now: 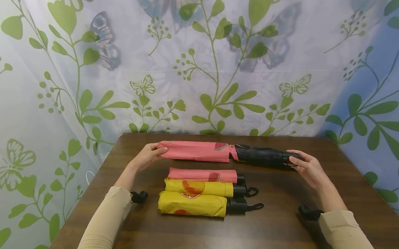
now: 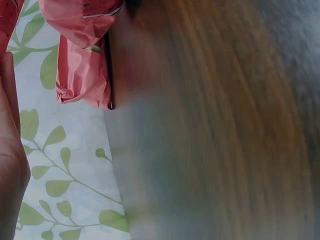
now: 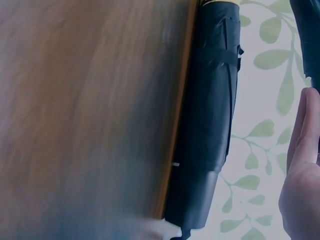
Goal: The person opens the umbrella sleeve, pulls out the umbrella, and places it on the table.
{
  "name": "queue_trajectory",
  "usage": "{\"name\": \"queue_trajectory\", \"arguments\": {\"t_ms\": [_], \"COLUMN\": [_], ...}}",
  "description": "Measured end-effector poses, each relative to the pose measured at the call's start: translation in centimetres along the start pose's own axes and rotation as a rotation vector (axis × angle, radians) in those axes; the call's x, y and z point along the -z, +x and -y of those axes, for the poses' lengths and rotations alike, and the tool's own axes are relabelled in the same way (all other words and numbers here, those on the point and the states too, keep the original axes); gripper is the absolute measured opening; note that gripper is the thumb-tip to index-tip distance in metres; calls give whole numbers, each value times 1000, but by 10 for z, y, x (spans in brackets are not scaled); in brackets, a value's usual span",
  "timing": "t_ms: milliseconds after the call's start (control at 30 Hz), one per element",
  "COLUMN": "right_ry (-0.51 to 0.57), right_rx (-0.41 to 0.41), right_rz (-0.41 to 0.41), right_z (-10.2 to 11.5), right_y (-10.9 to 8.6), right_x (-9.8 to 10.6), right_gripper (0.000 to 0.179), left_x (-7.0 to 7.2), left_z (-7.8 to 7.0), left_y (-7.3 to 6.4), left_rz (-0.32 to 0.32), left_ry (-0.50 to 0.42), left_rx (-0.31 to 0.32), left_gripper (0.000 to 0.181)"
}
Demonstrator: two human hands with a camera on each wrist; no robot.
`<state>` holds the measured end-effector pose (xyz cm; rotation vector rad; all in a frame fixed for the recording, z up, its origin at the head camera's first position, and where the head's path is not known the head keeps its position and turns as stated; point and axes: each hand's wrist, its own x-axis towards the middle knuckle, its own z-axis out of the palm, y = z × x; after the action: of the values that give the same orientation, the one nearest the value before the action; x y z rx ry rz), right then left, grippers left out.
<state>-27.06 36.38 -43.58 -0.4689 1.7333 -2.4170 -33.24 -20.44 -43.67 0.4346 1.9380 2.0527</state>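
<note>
While the left grip (image 1: pixel 146 156) (bare hand) pinches a pink cover (image 1: pixel 191 151), the right grip (image 1: pixel 309 169) pinches a black umbrella handle (image 1: pixel 286 157).

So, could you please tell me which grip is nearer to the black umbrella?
Right: the right grip holds the black umbrella by its handle end, while the left grip holds the pink cover at the end away from the umbrella.

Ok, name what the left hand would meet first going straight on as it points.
The pink sleeve the left hand grips at its end; beyond that, probably the black umbrella in line with it, though depth is unclear.
</note>
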Motion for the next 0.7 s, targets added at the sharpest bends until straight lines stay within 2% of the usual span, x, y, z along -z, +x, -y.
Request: {"name": "queue_trajectory", "arguments": {"t_ms": [333, 467, 567, 700], "right_ry": [-69, -64, -76, -116], "right_rx": [-42, -56, -65, -78], "right_rz": [-68, -87, -88, -94], "right_z": [1, -1, -2, 0], "right_y": [-18, -25, -29, -35], "right_x": [19, 29, 35, 42], "right_gripper": [30, 31, 31, 30], "left_x": [-3, -3, -6, -8], "left_z": [9, 12, 10, 13], "left_y": [3, 5, 3, 3], "left_rz": [-32, -24, -6, 3], "left_ry": [-28, -41, -35, 40], "left_rx": [-15, -19, -8, 10], "left_gripper": [10, 11, 19, 35]}}
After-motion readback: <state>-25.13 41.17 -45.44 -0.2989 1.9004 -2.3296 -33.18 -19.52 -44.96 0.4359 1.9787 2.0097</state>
